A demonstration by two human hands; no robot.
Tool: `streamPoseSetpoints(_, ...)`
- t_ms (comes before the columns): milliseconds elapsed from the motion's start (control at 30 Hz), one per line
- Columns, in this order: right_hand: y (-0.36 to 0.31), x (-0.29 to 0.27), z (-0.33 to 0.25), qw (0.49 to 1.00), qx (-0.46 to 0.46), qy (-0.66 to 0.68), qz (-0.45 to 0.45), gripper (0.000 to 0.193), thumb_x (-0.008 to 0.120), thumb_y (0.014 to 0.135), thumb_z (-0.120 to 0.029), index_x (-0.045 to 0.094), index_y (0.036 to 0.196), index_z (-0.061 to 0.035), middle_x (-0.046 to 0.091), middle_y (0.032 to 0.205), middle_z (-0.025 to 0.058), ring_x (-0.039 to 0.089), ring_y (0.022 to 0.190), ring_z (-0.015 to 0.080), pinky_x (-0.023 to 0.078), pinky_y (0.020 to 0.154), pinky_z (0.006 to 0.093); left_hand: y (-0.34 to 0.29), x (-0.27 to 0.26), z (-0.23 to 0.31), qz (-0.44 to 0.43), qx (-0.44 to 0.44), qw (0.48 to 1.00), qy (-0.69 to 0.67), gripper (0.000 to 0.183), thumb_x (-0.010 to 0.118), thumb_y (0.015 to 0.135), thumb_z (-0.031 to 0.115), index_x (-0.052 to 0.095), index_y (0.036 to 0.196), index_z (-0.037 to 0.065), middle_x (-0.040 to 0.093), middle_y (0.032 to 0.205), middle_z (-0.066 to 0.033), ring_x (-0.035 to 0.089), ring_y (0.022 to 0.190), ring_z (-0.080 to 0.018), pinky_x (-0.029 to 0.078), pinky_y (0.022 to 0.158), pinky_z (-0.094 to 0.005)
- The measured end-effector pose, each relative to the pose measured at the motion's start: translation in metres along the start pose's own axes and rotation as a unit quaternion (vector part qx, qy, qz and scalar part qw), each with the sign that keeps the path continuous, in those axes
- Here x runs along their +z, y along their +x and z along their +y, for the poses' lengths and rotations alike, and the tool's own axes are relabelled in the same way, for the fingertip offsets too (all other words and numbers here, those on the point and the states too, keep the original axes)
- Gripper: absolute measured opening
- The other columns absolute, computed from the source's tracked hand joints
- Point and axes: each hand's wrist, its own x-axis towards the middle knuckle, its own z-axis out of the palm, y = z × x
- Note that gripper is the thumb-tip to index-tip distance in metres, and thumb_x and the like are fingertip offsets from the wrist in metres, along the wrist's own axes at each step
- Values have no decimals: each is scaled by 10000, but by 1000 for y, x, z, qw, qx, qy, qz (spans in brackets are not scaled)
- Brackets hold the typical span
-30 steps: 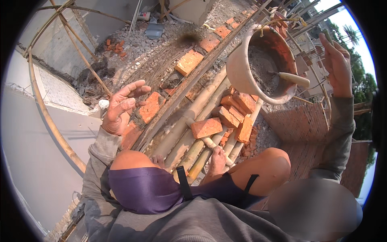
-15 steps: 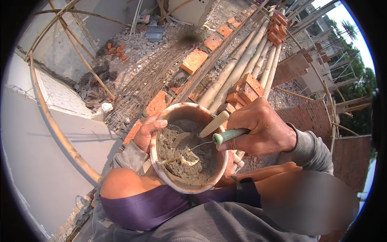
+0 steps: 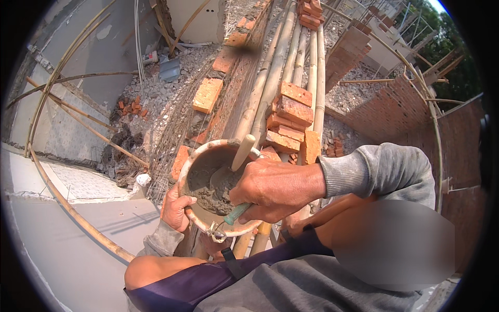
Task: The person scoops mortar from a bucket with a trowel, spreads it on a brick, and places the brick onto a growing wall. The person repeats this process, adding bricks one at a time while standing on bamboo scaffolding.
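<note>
A round bucket (image 3: 183, 188) with a pale, mortar-smeared rim sits in front of my knees, grey wet mortar (image 3: 210, 200) inside it. My left hand (image 3: 178, 209) grips its left side, thumb hooked over the rim. Closed round a green-handled tool (image 3: 238, 213), my right hand (image 3: 270, 190) is above the bucket's near right side. The tool's thin bent metal neck leads to a cream-coloured, smeared end at the near rim; its exact kind is unclear. A wooden handle (image 3: 243, 153) sticks up from the mortar, apparently a trowel's. My right hand hides part of the bucket.
Ahead, stacked red bricks (image 3: 291, 114) rest on long bamboo poles (image 3: 273, 78). To their left runs a low brick course (image 3: 208, 95). A bent bamboo pole (image 3: 78, 210) crosses beside the grey wall (image 3: 67, 244) at left. Rubble (image 3: 182, 83) covers the ground beyond.
My right hand has moved left and nearer, bringing the tool's end from over the mortar to the near rim. The bucket appears more tilted, and the whole view has shifted.
</note>
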Motion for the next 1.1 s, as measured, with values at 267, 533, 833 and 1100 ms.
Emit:
streamPoseSetpoints(267,0,-1,75,957,-13,239,-165,687,541,1101,-570,671,867,63,658,722,167,662,702,330,516,669,460,-6,-13,36,9,-137,981,136,430,638,836,-125,659,1252,-16,734,1004,-94,718,761,-148,580,624,-279)
streamPoseSetpoints(533,0,30,170,941,-63,-320,95,348,762,884,-369,729,849,-24,723,801,132,727,787,290,580,756,439,-4,-1,42,7,-129,972,197,410,690,838,-41,674,1248,-42,738,1041,-95,700,804,-155,569,699,-296)
streamPoseSetpoints(833,-45,-119,18,941,-67,-331,30,139,737,821,-136,698,754,-21,697,751,138,732,740,309,555,680,450,19,-13,6,38,126,976,171,400,770,838,206,762,1079,-114,713,1263,-171,579,1285,-257,416,1086,-373)
streamPoseSetpoints(1100,-144,-260,107,897,267,-30,350,367,778,960,-314,782,1108,21,720,937,54,664,802,111,547,681,283,66,-8,32,29,166,950,261,295,834,867,99,627,689,-14,654,771,-56,542,710,-111,436,675,-302)
